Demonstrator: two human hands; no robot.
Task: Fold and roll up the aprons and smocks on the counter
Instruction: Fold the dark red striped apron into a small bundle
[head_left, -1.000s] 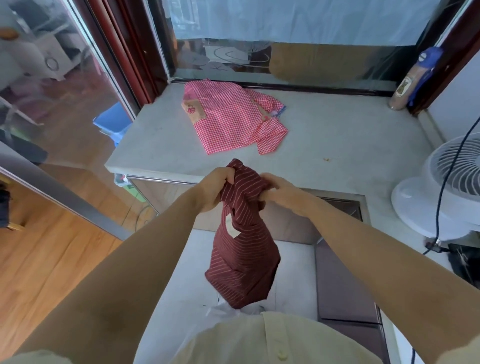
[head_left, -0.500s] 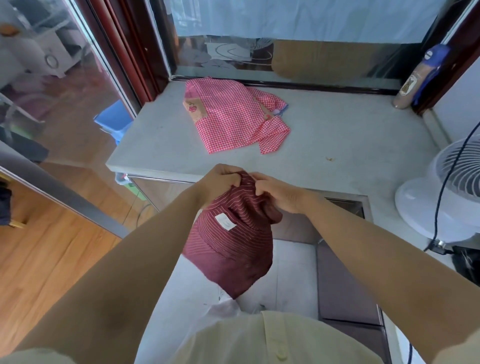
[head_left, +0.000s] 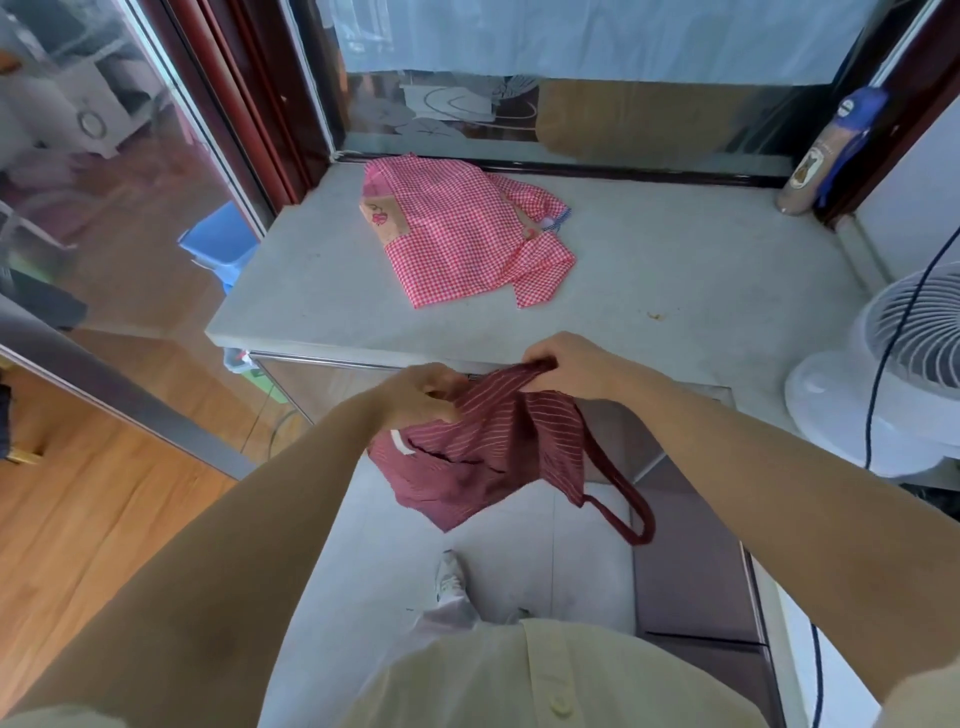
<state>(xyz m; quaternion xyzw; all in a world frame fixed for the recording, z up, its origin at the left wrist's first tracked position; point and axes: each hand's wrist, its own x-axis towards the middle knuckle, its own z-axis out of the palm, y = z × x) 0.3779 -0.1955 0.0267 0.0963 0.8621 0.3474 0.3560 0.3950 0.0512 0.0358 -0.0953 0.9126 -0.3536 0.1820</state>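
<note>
Clearly, left hand (head_left: 421, 396) and right hand (head_left: 570, 364) each grip the apron (head_left: 483, 457) in mid-air, near the counter (head_left: 675, 270) edge; best pull it taut, then lay it flat at 12 o'clock, short of the smock (head_left: 457, 239).

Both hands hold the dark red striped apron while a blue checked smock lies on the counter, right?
No. The head view shows the checked smock on the counter is pink, not blue. The left hand and right hand do hold the striped apron.
</note>
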